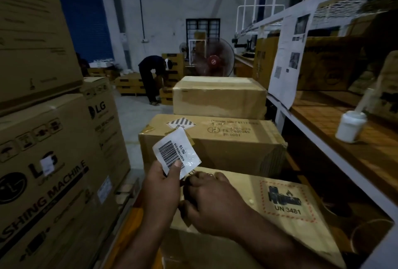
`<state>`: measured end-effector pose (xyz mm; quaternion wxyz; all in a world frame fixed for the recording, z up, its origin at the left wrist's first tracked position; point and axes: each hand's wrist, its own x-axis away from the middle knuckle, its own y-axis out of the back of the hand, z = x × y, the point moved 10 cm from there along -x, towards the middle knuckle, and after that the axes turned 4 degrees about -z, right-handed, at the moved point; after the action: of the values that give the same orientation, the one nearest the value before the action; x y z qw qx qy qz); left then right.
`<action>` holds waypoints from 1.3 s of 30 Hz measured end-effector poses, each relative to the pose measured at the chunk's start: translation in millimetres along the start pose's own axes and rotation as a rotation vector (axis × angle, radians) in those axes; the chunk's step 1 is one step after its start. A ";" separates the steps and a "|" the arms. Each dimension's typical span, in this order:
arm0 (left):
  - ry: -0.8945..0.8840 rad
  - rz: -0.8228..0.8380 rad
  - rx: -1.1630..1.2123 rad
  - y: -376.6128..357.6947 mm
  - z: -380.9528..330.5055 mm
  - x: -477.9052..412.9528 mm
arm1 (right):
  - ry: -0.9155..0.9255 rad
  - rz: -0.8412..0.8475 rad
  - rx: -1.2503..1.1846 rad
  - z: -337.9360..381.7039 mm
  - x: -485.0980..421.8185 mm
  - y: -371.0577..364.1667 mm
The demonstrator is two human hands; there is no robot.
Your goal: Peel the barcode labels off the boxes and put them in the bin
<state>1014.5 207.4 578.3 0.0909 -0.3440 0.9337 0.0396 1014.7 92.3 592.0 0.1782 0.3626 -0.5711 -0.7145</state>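
- At far left, washing-machine cartons (43, 161) are standing stacked. A small white sticker (46, 165) is showing on the front of the lower one, too blurred to read.
- The left hand (161, 184) is pinching a barcode label (176, 152) between thumb and fingers and holding it up in the air, clear of every box. I judge this label peeled but not yet binned.
- The right hand (213, 202) is resting on top of the near box (247, 182), just beside the label's lower edge, with its fingers curled. I cannot tell whether it is gripping anything.
- The near box is showing only a printed warning mark (284, 200) on top, no barcode.
- Beyond it, a middle box (226, 146) and a far box (217, 98) are sitting in a row. The middle one is carrying a striped sticker (178, 122).
- No bin is showing that I can be sure of. The drop is looking like the next step, then more boxes.
- At right, a wooden shelf (323, 118) is holding a white bottle (351, 125) and more cartons.
- The room is looking like a dim warehouse. Another person (150, 75) is bending over low boxes, and a fan (215, 59) is standing at the back.
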 end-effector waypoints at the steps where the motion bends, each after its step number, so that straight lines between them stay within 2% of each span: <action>1: 0.005 -0.015 0.016 2.5 0.1 -0.4 | 0.019 0.003 -0.002 1.2 4.1 1.1; 6: -0.018 -0.033 -0.007 4.3 -0.9 -2.4 | -0.031 0.052 -0.037 -5.4 9.4 -0.6; 10: 0.038 -0.002 -0.009 3.0 4.7 -5.5 | -0.165 0.226 -0.022 -19.0 -9.3 -32.9; 12: 0.069 -0.008 -0.003 6.2 6.7 -7.4 | -0.172 0.266 -0.007 -16.2 -21.7 -40.9; 19: 0.110 0.023 0.007 -0.8 3.0 -6.8 | 0.081 0.133 -0.033 11.3 -11.3 -13.3; 22: 0.097 0.049 -0.029 -6.9 -2.2 -5.1 | 0.115 0.128 -0.080 19.4 11.6 1.7; 25: 0.169 0.082 0.010 -5.8 2.0 -3.8 | -0.090 0.041 -0.151 -11.2 33.8 32.1; 29: 0.237 0.111 0.043 0.1 6.5 -4.4 | -0.627 -0.144 -0.027 -102.6 101.8 65.0; 32: 0.250 0.177 -0.001 -4.4 5.7 -1.8 | -0.941 -0.010 0.068 -134.0 147.2 53.1; 34: 0.251 0.210 -0.027 -7.3 2.9 0.9 | -1.015 0.011 -0.026 -136.7 157.2 48.1; 39: 0.236 0.220 -0.066 9.2 -15.8 7.5 | -1.018 0.027 -0.102 -130.6 151.7 66.6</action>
<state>1000.7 207.5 592.5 -0.0355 -0.2445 0.9682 0.0394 996.2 -117.8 596.2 -0.0959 -0.0482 -0.5545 -0.8252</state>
